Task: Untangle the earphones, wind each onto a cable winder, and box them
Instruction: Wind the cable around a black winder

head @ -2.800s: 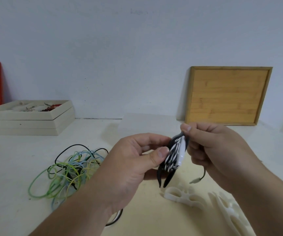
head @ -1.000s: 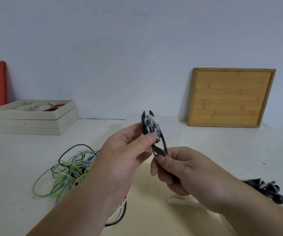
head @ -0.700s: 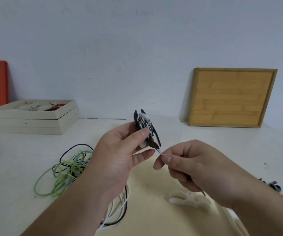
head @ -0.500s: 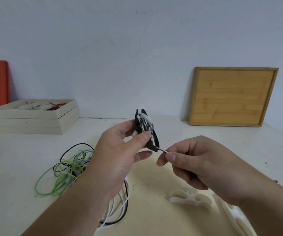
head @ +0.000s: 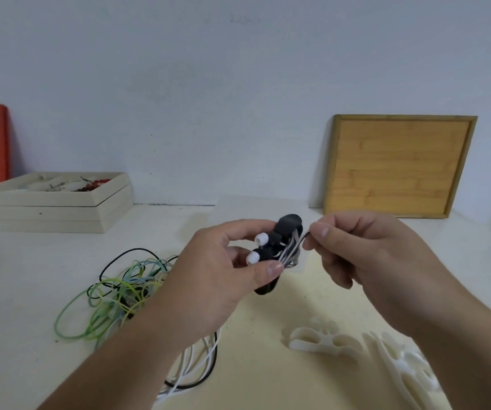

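Gripping in the left hand a black cable winder, raised at mid-scene with white-tipped earphones wound on it, and pinching the loose cable end in the right hand just right of it, probably risking turns springing loose if that pinch slackens.

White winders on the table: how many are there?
2. One white winder lies below the right hand; the second white winder lies right of it, towards the bottom edge. More may be hidden or out of view.
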{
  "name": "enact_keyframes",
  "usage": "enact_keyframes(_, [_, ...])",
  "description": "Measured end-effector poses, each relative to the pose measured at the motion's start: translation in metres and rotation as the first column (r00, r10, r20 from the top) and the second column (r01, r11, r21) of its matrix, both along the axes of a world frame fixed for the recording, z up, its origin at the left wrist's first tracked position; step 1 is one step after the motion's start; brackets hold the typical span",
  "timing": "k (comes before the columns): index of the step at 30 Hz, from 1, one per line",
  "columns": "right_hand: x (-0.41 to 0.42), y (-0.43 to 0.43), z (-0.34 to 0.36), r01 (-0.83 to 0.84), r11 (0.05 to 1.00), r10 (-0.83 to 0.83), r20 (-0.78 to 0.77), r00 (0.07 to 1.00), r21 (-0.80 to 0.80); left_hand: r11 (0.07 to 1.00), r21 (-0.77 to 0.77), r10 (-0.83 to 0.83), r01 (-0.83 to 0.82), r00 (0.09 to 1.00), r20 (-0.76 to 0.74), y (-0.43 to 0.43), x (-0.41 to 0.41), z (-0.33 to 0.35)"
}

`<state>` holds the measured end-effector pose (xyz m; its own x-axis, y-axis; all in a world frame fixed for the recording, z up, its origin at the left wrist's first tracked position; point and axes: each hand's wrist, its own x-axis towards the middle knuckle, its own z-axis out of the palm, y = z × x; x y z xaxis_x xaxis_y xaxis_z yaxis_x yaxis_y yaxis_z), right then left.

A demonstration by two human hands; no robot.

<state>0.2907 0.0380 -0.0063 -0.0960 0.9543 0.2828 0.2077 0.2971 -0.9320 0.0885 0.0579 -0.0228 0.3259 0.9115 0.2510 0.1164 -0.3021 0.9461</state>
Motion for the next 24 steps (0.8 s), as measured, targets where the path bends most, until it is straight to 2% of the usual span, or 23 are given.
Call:
enact_keyframes(6, [-0.0012, 0.0024, -0.0014, 0.114, 0.993, -0.114, 0.007, 0.993, -0.025, 0.996, 0.027, -0.083, 0.083, 0.996, 0.011, -0.0016, 0.0028, -0.0008])
enact_keyframes(17, [-0.0012, 0.0032, -0.0039, 0.113, 0.993, -0.111, 0.056, 0.992, -0.022, 0.997, 0.065, -0.023, 0.033, 0.989, -0.144, -0.0068, 0.0042, 0.0005])
enact_keyframes(24, [0.0015, 0.0055, -0.0039, 0.176, 0.98, -0.171, 0.066, 0.983, -0.092, 0.997, 0.07, 0.015, -0.007, 0.992, -0.123, -0.0074, 0.0036, 0.0044])
